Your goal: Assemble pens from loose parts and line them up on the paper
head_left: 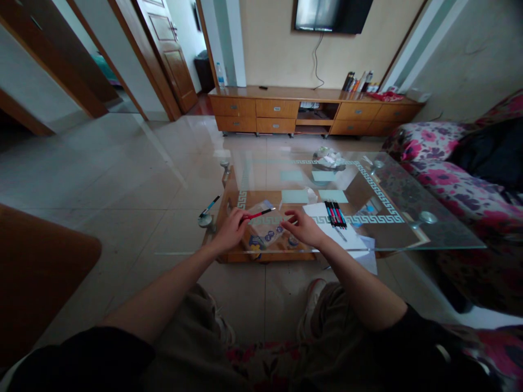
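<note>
My left hand [232, 229] is closed on a red and black pen [260, 214], whose dark end points right toward my other hand. Close to that end, my right hand [301, 227] is held with its fingers apart and nothing between them. Several black, red and blue pens [335, 214] lie side by side on white paper [354, 242] to the right. A blue and black pen [210, 206] rests near the left edge of the glass table [445, 234]. Beneath my hands is a clear plastic packet [267, 235] with blue and yellow print.
A crumpled plastic bag [329, 158] sits at the table's far side. Behind stands a wooden cabinet [277, 110] with bottles [359, 83] on top. A flowered sofa [441, 177] is at the right, and a brown wooden surface [41, 272] at the left.
</note>
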Tool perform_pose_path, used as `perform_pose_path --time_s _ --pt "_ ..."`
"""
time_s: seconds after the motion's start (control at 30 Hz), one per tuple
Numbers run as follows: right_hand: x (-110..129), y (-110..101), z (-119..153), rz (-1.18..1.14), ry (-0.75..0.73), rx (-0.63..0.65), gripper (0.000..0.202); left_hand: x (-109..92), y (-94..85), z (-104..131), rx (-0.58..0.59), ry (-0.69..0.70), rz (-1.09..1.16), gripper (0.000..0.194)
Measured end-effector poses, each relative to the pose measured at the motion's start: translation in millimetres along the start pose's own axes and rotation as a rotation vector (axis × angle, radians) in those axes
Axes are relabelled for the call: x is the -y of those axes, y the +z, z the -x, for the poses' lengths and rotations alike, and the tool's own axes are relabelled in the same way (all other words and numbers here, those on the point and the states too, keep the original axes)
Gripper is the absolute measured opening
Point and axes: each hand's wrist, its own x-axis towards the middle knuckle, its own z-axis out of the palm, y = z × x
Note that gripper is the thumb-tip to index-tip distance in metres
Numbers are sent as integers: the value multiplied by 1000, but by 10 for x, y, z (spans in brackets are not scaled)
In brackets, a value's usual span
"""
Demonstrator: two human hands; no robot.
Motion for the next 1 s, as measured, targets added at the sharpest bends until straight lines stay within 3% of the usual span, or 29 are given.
perform_pose_path --time_s 0.07,0.17,0.27,0.43,0.57,0.8,1.0 --pt "-23 78 -35 -174 5 8 47 -174 45 20 65 89 32 21" --pt "-45 135 -94 -291 -22 64 32 -354 73 52 182 176 76 22" --pt "-35 115 -120 -323 -27 108 25 -424 51 64 168 180 86 24" --pt "-15 75 -97 -380 58 195 30 -361 -31 44 68 144 73 24" --pt "-42 117 -122 -367 81 157 33 -288 -41 47 15 92 71 21" --pt "-132 203 -184 -402 240 141 54 -245 -8 83 -18 112 36 22" --pt "-133 231 -195 -468 305 148 59 -264 -25 86 -1 126 16 21"
